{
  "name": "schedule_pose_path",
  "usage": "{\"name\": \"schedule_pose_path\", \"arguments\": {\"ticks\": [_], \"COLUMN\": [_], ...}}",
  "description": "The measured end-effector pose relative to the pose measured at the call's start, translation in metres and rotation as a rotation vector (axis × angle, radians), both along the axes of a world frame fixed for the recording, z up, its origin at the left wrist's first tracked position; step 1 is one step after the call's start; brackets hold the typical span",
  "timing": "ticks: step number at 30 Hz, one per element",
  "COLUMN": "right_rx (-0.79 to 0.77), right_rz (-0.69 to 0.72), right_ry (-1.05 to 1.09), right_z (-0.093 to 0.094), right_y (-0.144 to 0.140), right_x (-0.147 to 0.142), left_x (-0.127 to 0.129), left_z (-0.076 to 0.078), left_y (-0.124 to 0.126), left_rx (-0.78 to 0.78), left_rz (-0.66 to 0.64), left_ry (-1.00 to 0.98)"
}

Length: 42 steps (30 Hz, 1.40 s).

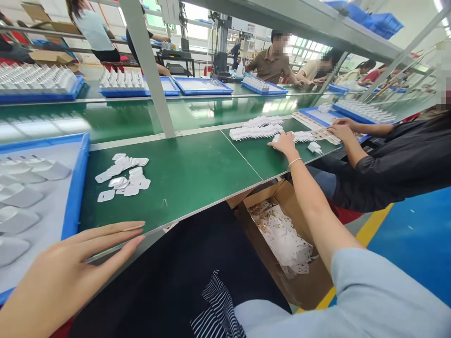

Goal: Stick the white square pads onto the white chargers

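Observation:
My left hand [88, 263] hovers at the front edge of the green bench, its fingers stretched out and holding nothing. Beyond it lies a loose pile of small white plastic plates [132, 180]. My right hand [286, 143] reaches far forward to the right, fingers curled on a white plug adapter [276, 138] that is mostly hidden by them. Rows of white plug adapters [256, 131] stand close together beside that hand. A single white plug adapter [314, 148] lies apart, to the right of my wrist.
To the left, a blue-rimmed tray [75, 188] holds white adapters with metal pins. Below the bench edge, a cardboard box [296, 286] contains white scraps. A co-worker's hands [343, 129] work at the right near another blue tray [313, 114]. A slanted metal post [150, 70] rises behind the bench.

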State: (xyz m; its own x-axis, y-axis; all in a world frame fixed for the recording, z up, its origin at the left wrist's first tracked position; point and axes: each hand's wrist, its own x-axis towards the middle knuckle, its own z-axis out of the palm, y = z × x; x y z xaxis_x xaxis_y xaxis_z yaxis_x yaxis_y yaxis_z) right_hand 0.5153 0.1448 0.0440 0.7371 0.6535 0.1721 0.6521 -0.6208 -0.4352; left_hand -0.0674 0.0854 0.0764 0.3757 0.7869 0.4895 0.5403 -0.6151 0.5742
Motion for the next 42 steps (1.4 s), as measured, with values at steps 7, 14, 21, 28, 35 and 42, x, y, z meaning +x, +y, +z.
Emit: {"name": "schedule_pose_path", "arguments": {"ticks": [7, 14, 21, 28, 35, 42], "right_rx": [-0.100, 0.108, 0.509, 0.825, 0.804, 0.770], "right_rz": [-0.022, 0.061, 0.487, 0.620, 0.846, 0.990], "right_ry": [-0.031, 0.029, 0.194, 0.581, 0.558, 0.828], "right_z": [-0.002, 0.002, -0.054, -0.087, -0.093, -0.070], "right_y": [0.002, -0.017, -0.091, -0.161, -0.173, -0.165], "right_x": [0.009, -0.033, -0.211, -0.351, -0.358, -0.329], "left_x": [0.013, 0.045, 0.117, 0.147, 0.136, 0.110], "left_z": [-0.019, -0.035, -0.070, -0.088, -0.082, -0.074], "left_y": [0.025, 0.006, -0.056, -0.086, -0.090, -0.088], "left_rx": [-0.071, -0.011, -0.307, -0.390, -0.449, -0.746], "left_rz": [-0.134, -0.208, -0.125, -0.017, -0.012, -0.033], "left_ry": [0.171, 0.003, -0.421, -0.646, -0.841, -1.052]}}
